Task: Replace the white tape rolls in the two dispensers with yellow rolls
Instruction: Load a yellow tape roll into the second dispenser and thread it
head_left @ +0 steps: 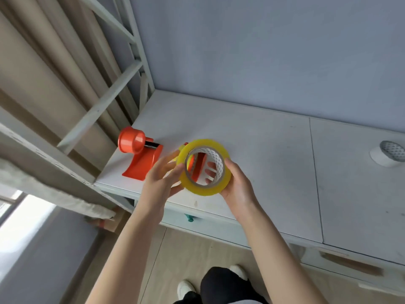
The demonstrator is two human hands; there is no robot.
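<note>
**Yellow roll held over the desk**

Glossy, translucent yellow roll (206,189), a thick ring with a white lattice-patterned core, is held above the matte white desk (263,132). The right hand (236,187) grips it, fingers through the core. The left hand (160,181) cups its left rim. A smooth orange plastic dispenser (140,154) stands far left; a white roll (388,154) lies far right.

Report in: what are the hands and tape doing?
Both grip yellow roll above desk: left hand, right hand. Bare spool on orange dispenser. Partly hidden behind roll: second dispenser. Far right: white roll.
</note>
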